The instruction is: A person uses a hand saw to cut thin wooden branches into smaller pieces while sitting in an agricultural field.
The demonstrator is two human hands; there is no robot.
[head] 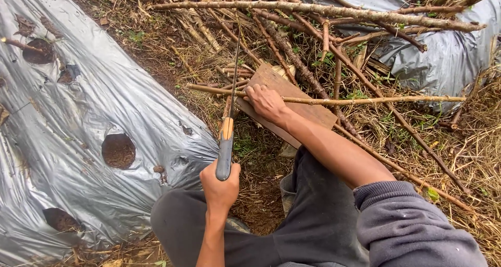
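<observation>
One knife [227, 136], one board [292, 97], one thin stick [334, 100] under work, many more sticks piled behind. Left hand [219, 186] closed around knife handle, blade edge-on, pointing up and away toward the stick. Knife: long thin dark blade, handle grey with an orange-tan band near the blade. Right hand [266, 102] lies palm down on the board, fingers pressing the stick against it; whether they curl round it, cannot tell. Stick: pale, slim, straight, bark mostly off, lies across the board's far edge, running right over dry grass. Board: brown, flat, worn, tilted on the ground in front of the knees. Silver plastic sheet [78, 116] left, three soil-filled holes [118, 150] visible; second sheet piece top right. Grey trousers, grey sleeve on right arm.
</observation>
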